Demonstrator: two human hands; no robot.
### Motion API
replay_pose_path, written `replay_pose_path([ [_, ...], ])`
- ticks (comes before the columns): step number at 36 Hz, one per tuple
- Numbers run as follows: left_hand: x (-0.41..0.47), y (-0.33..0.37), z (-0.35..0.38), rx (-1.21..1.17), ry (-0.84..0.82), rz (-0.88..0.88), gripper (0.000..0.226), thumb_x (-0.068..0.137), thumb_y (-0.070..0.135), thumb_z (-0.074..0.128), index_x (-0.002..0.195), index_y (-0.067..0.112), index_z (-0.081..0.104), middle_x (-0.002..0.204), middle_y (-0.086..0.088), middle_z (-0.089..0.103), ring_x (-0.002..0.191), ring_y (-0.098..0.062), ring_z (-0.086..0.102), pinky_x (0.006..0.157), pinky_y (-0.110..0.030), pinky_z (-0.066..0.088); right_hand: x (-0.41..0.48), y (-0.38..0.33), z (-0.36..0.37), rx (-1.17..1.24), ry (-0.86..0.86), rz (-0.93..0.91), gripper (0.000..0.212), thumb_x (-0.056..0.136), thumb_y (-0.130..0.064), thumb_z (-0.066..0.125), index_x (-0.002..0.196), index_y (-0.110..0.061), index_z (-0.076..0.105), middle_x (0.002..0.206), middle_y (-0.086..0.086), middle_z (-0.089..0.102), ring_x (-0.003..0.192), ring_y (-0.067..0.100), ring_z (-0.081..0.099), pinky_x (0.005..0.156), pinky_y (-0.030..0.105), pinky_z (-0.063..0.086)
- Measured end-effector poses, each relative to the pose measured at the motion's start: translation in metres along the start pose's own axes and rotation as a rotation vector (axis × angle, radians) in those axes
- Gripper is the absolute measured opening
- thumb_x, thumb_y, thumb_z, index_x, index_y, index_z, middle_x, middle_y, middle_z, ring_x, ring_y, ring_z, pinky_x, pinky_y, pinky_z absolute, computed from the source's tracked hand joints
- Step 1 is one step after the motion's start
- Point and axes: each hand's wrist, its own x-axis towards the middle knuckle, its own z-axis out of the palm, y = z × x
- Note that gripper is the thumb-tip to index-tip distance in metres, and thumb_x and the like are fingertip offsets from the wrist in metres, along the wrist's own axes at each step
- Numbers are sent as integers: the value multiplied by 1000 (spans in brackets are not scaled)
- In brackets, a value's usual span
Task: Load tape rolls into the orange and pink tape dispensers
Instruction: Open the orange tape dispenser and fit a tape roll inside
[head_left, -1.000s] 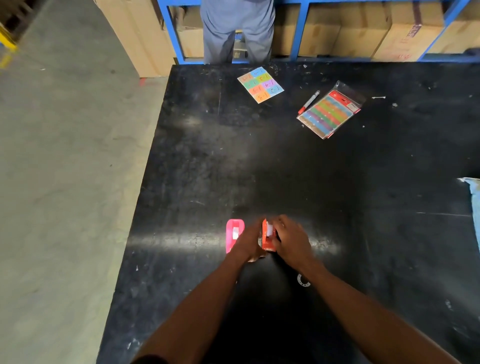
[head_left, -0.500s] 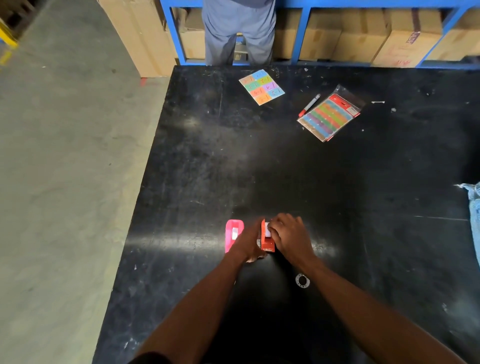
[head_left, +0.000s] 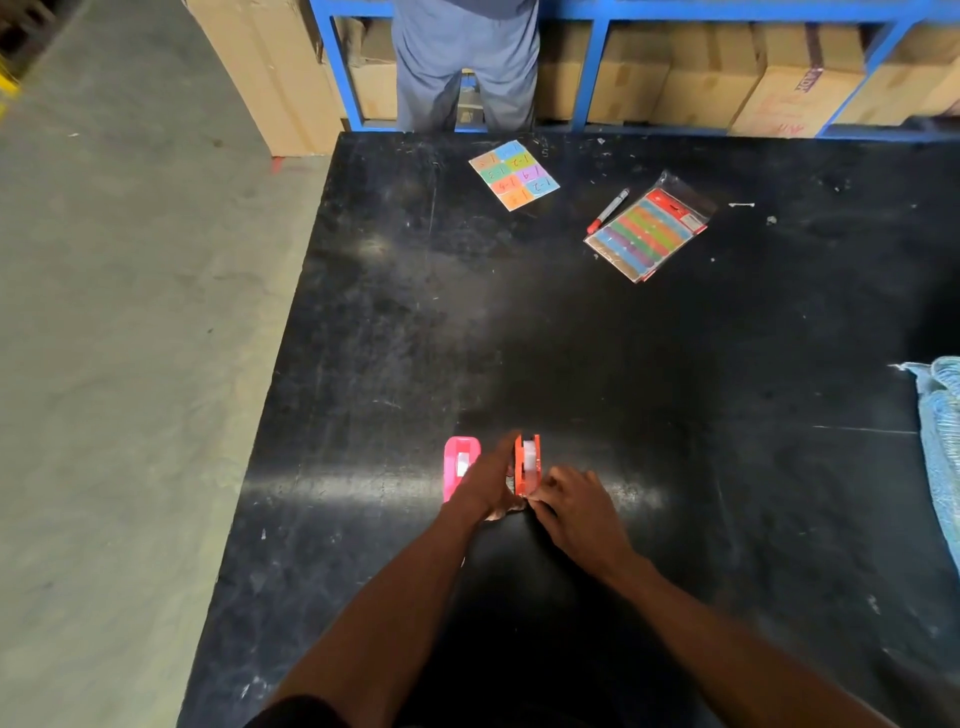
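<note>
The orange tape dispenser (head_left: 527, 461) stands on the black table (head_left: 571, 353) near its front, with a white tape roll (head_left: 529, 456) seated inside it. My left hand (head_left: 488, 480) grips the dispenser's left side. My right hand (head_left: 576, 512) pinches at the dispenser's near end, its fingers closed there; I cannot tell whether they hold tape. The pink tape dispenser (head_left: 459, 465) lies just left of my left hand, partly hidden by it, with white tape showing in its window.
A coloured label sheet (head_left: 514, 174), a red marker (head_left: 608, 210) and a packet of coloured strips (head_left: 649, 231) lie at the table's far side. A blue cloth (head_left: 940, 447) hangs over the right edge. A person's legs (head_left: 465, 67), blue shelving and cardboard boxes stand behind.
My right hand has slid from over the orange dispenser's top to its near end, uncovering the white roll. The small ring seen near my right wrist earlier is out of sight.
</note>
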Motion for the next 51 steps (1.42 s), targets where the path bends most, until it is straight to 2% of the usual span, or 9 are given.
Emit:
replay_pose_path([
  [5, -4, 4, 1, -17, 29, -23, 81, 86, 21, 74, 150, 29, 26, 148, -6, 46, 128, -32, 52, 96, -37, 51, -9, -5, 10, 14, -32, 35, 16, 90, -32, 58, 89, -24, 72, 91, -4, 60, 84, 15, 57, 71, 33, 44],
  [7, -1, -2, 3, 23, 35, -31, 99, 77, 18, 82, 152, 30, 18, 149, -6, 45, 128, -32, 53, 100, -38, 51, -10, -4, 13, 14, -44, 68, 14, 90, -32, 62, 92, -24, 74, 91, -5, 61, 84, 14, 58, 73, 29, 40],
  [13, -4, 4, 2, 51, 52, -16, 113, 67, 22, 89, 152, 24, 16, 144, -9, 52, 123, -33, 58, 103, -43, 51, -8, -2, 20, -19, -31, 70, 15, 90, -31, 60, 86, -23, 72, 88, -5, 58, 83, 15, 56, 72, 33, 44],
  [23, -2, 0, 7, 86, 76, 5, 113, 67, 25, 89, 152, 28, 13, 142, -9, 54, 122, -32, 60, 104, -43, 51, -3, -5, 23, -67, -15, 81, 11, 89, -26, 64, 79, -22, 69, 87, -4, 59, 81, 18, 57, 70, 35, 44],
  [27, -1, -1, 7, 81, 83, 2, 114, 68, 25, 89, 153, 25, 14, 142, -11, 55, 122, -32, 60, 106, -42, 49, -4, -6, 24, -62, -10, 87, 3, 86, -28, 69, 86, -27, 71, 92, -6, 61, 83, 16, 58, 73, 35, 46],
  [31, -1, -1, 6, 103, 84, 8, 114, 68, 21, 88, 154, 22, 13, 141, -12, 55, 121, -32, 60, 104, -42, 50, -10, -8, 23, -77, -39, 63, 19, 83, -31, 71, 102, -28, 71, 102, -4, 63, 90, 19, 60, 76, 37, 50],
  [40, -1, -3, 5, 126, 95, 21, 114, 68, 10, 86, 154, 24, 12, 127, -14, 64, 110, -31, 65, 97, -39, 53, -10, -1, 16, 393, -23, 265, 8, 91, -20, 60, 93, -17, 67, 109, -3, 56, 88, 9, 59, 79, 25, 51],
  [44, -1, -4, 5, 105, 93, 24, 111, 70, 4, 82, 155, 23, 13, 123, -15, 67, 105, -32, 66, 90, -36, 52, -3, 0, 18, 446, -78, 283, 10, 87, -15, 60, 84, -18, 69, 100, 1, 63, 88, 14, 62, 83, 33, 53],
  [51, -2, 1, 5, 110, 94, 22, 105, 75, 6, 79, 155, 20, 13, 134, -15, 61, 116, -32, 63, 99, -35, 48, -1, -6, 10, 470, -103, 274, 10, 84, -9, 61, 77, -13, 67, 89, 5, 67, 86, 15, 59, 79, 32, 51],
])
